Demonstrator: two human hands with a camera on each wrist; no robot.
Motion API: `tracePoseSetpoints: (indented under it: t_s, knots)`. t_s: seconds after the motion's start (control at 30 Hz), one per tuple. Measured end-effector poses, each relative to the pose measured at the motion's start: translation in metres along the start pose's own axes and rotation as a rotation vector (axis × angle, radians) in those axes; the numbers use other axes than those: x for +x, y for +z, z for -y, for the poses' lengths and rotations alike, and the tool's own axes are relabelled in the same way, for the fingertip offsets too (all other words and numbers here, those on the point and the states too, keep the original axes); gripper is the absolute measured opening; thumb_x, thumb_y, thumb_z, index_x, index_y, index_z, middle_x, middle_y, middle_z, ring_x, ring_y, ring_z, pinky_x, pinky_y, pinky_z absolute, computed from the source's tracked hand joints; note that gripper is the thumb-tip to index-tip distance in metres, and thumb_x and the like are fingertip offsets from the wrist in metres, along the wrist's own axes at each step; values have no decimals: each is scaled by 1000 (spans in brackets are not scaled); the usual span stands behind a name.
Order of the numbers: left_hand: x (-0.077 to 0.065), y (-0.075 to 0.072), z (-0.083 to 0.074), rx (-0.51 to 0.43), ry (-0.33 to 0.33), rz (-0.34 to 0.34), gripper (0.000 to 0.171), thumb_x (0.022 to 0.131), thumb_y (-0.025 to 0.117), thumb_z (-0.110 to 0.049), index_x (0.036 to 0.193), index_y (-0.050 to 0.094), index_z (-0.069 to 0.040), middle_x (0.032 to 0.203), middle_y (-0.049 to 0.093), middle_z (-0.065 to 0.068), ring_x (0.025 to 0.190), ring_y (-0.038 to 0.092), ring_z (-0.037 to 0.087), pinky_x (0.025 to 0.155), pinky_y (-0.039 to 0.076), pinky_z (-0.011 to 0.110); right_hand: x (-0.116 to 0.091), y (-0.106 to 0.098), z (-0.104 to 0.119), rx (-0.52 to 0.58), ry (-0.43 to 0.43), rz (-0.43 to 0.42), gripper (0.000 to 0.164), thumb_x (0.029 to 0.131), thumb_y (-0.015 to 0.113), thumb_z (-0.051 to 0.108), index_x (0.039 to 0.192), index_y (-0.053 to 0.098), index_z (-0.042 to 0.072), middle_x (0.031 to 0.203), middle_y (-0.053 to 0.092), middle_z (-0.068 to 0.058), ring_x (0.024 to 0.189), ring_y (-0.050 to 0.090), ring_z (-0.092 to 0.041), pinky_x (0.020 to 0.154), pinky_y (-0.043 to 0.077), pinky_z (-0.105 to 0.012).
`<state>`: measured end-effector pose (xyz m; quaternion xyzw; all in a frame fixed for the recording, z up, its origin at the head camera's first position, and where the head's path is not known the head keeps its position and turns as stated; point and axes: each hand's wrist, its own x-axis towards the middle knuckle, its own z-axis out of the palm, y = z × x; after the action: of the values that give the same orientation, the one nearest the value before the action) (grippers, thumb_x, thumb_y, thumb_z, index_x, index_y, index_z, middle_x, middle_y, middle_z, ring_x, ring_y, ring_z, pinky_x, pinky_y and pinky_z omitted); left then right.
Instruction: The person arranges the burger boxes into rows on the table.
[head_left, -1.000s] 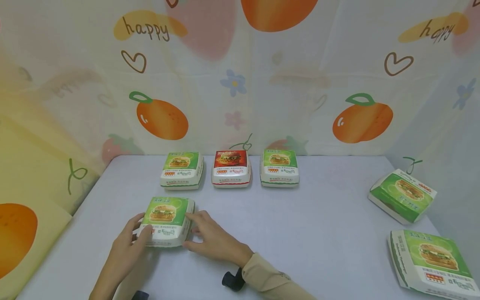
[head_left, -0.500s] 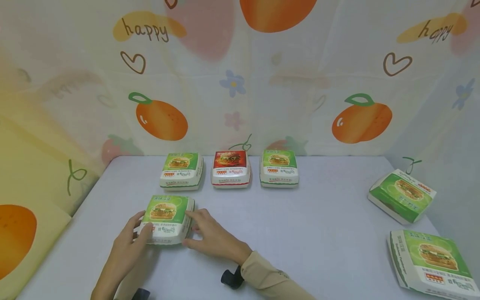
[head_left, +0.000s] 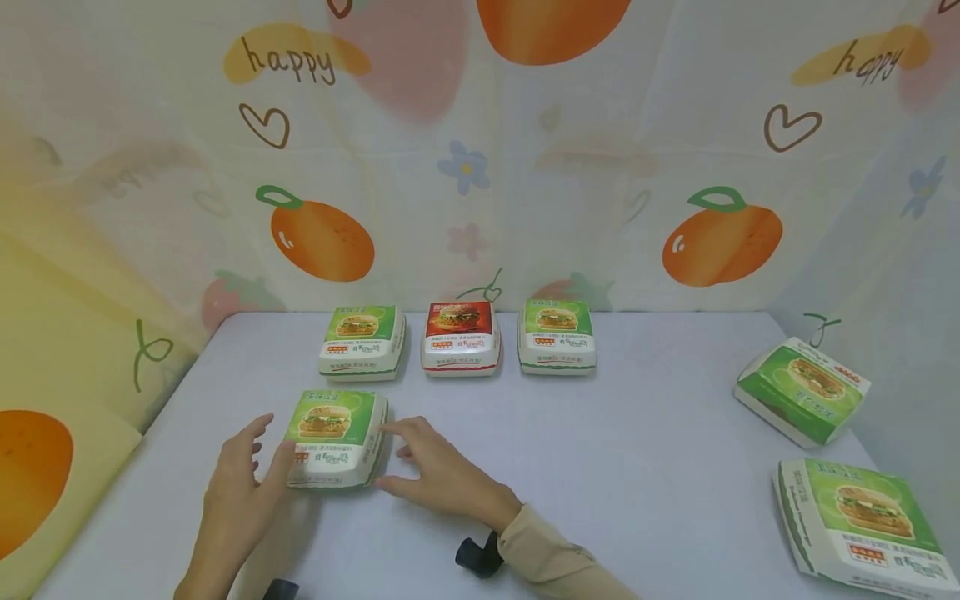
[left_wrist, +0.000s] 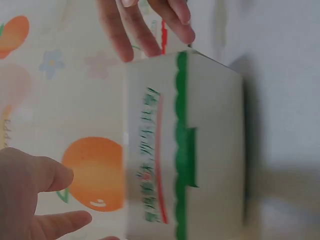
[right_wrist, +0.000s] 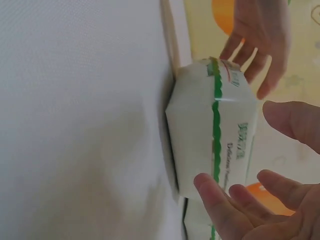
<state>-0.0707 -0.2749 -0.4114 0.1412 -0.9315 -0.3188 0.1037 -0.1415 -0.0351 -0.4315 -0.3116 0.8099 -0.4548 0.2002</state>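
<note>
A green-and-white burger box (head_left: 327, 433) with a burger picture on its lid sits flat on the white table, lid closed. My left hand (head_left: 242, 492) is at its left side, fingers spread; the left wrist view shows a gap between thumb and the box front (left_wrist: 155, 150). My right hand (head_left: 447, 475) is at the right side, thumb and fingers apart. In the right wrist view, its fingers (right_wrist: 220, 207) reach alongside the box (right_wrist: 200, 130); whether a fingertip touches it I cannot tell. Neither hand grips the box.
Behind stand a green burger box (head_left: 363, 342), a red one (head_left: 461, 337) and another green one (head_left: 557, 337) in a row. At the right lie a tilted green box (head_left: 804, 392) and a larger-looking green box (head_left: 862, 525). A printed curtain (head_left: 600, 233) hangs behind the table.
The box has shifted slightly away from me, nearer the back row. Both hands have since loosened and drawn outward, the left to the left and the right to the right.
</note>
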Motion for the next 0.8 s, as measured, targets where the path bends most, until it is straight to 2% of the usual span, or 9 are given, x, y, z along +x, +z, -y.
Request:
tracePoseSetpoints:
  t_s: [0.1, 0.27, 0.53, 0.8]
  knots:
    - [-5, -2, -10, 10, 60, -51, 51, 102, 50, -30, 145, 43, -3, 139, 46, 30, 119, 50, 47, 88, 45, 63, -6, -8, -1, -8, -8, -11, 62, 94, 68, 31, 148, 41, 16, 147, 46, -4, 124, 59, -19, 101, 50, -25]
    - [-10, 0, -25, -1, 133, -68, 47, 101, 53, -27, 142, 47, -4, 135, 51, 25, 119, 51, 42, 91, 45, 60, -17, -24, -5, -10, 6, -38, 59, 96, 66, 33, 148, 42, 18, 149, 47, -2, 128, 58, -22, 104, 50, -33]
    - [-12, 5, -45, -68, 231, -25, 44, 101, 56, -27, 139, 51, -5, 137, 52, 19, 127, 49, 40, 97, 41, 65, -37, -52, -11, 2, 22, -104, 59, 96, 65, 34, 148, 43, 17, 149, 47, -2, 131, 55, -27, 107, 47, -47]
    - [-10, 20, -65, -96, 285, 49, 43, 101, 57, -25, 139, 51, -8, 140, 53, 15, 132, 48, 37, 101, 42, 62, -56, -76, -16, -15, 43, -168, 58, 95, 66, 33, 146, 45, 14, 147, 49, -7, 129, 54, -36, 106, 46, -54]
